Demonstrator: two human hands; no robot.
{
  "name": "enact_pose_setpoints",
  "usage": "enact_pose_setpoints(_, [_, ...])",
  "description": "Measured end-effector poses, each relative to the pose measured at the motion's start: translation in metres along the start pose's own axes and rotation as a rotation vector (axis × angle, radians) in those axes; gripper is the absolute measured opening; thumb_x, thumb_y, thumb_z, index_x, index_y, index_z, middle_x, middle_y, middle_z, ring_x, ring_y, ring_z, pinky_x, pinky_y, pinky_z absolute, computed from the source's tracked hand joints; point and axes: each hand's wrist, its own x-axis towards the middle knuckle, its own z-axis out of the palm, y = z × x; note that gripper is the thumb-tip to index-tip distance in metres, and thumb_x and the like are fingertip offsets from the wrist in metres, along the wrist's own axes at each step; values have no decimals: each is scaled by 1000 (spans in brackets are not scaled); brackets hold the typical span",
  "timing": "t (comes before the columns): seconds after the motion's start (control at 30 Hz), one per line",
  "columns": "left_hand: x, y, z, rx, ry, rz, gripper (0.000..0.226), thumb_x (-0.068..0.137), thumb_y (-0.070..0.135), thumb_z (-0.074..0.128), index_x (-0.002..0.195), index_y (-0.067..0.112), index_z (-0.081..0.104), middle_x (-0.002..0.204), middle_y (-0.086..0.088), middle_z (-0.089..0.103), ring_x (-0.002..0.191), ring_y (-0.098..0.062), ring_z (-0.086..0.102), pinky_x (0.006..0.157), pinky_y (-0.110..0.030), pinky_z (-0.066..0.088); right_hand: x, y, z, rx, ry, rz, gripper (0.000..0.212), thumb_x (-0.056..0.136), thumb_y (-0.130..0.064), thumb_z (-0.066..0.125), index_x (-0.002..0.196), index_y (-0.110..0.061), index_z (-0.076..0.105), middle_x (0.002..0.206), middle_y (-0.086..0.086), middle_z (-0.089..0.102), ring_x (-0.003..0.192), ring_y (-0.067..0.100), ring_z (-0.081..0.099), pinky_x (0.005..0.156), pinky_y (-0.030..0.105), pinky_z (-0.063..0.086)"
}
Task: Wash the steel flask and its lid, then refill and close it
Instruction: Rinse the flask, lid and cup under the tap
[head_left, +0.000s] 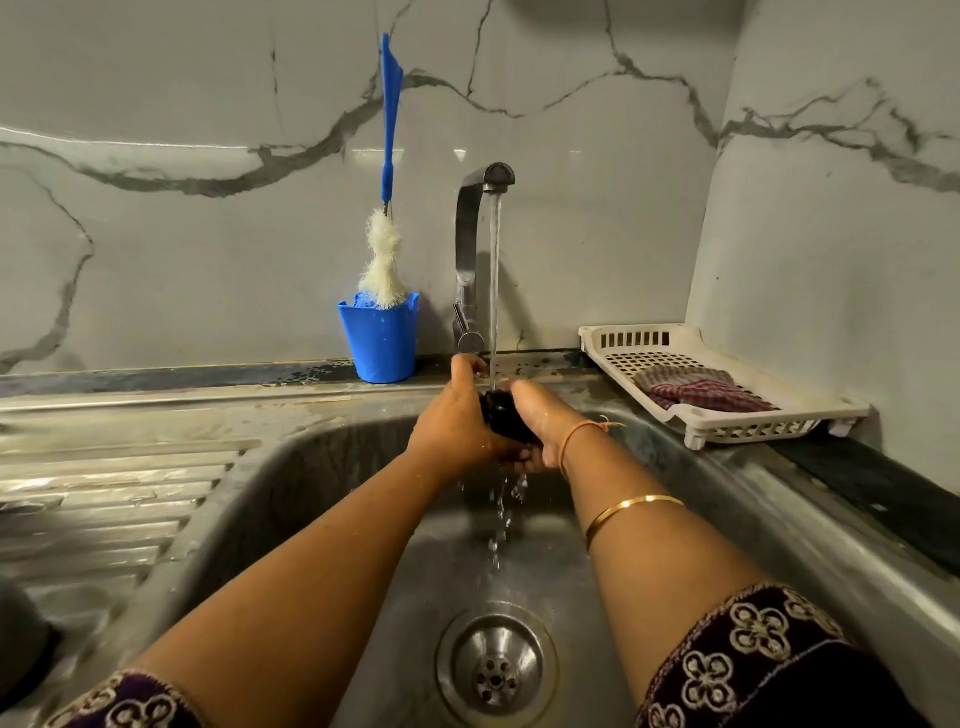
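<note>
A small black round lid (503, 415) is clamped by left hand (452, 421) and right hand (540, 428) under a running chrome tap (470, 249); wetted, it could be dropped.

— What's blue here?
— The bottle brush (388, 130) handle and the cup (382, 340) at the sink's (322, 499) back rim. The bristles are white.
— And the lid (503, 415)?
— Black. At the right rim, a maroon check cloth (698, 391) in a cream tray (852, 408).
— Sleeves (763, 639)?
— Dark purple, cream flowers. The wall (571, 234) is white marble, grey-veined.
</note>
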Motion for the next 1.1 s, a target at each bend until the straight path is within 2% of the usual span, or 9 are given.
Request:
enact_pose_setpoints(0.17, [-2,-14,0,-68,13,-37,94,76,8,76,139,25,9,98,-1,62,81,-11,62,74,-26,52,5,3,5,-199,32,-138,50,92,-52,45,127,-15,46,115,13,58,100,29,59,83,41,54])
enact_pose_setpoints(0.3, [-3,-19,-1,-124,16,-30,107,73,7,78,146,20,0,106,-1,61,90,-12,60,86,-28,50,-2,3,8,-349,-76,-324,39,93,-44,50,126,-24,46,108,5,58,89,21,56,60,26,44])
enact_pose_setpoints(0.37, [-3,-18,-1,-156,12,-29,112,72,6,79,147,20,-2,118,-7,61,95,-13,60,87,-26,49,0,2,9,-375,-4,-369,40,92,-42,53,126,-21,48,113,7,58,96,23,56,66,28,48])
enact_pose_setpoints(0.43, [-3,-13,-2,-205,-3,-56,117,70,6,80,148,23,-4,127,-10,55,104,-18,59,91,-29,48,5,1,6,-358,122,-361,46,91,-45,52,126,-16,50,120,10,57,103,28,58,78,34,51])
enact_pose_setpoints(0.6, [-3,-9,0,-102,-230,-169,124,70,5,80,149,15,-14,138,-17,48,124,-30,50,102,-37,40,7,3,0,-235,92,-239,42,87,-46,53,112,-12,58,105,13,64,89,28,64,75,37,55])
enact_pose_setpoints(0.73, [-3,-8,-3,-127,-212,-211,92,73,5,76,144,9,18,128,-10,54,116,-25,55,93,-31,46,-2,-3,0,3,-25,-95,36,92,-45,45,87,-12,58,76,9,60,53,14,51,43,19,41])
enact_pose_setpoints(0.83, [-3,-7,-6,-126,-262,-167,36,77,4,71,106,16,52,90,4,60,80,-6,60,77,-22,53,-5,-4,-7,275,-79,60,44,92,-48,41,78,-10,57,55,6,53,31,8,40,33,10,29])
enact_pose_setpoints(0.97, [-2,-7,-4,-94,-311,-186,50,78,3,70,120,15,45,99,2,56,92,-16,58,79,-27,51,-8,-4,-16,473,-137,206,54,91,-52,39,70,-6,56,41,1,46,25,6,33,30,10,24])
enact_pose_setpoints(1.1, [0,-4,-3,-14,-292,-139,22,86,2,58,82,22,50,77,3,52,72,-9,52,74,-24,48,-10,-4,-13,466,-189,219,57,91,-55,42,72,-4,57,44,1,47,27,5,33,28,11,25])
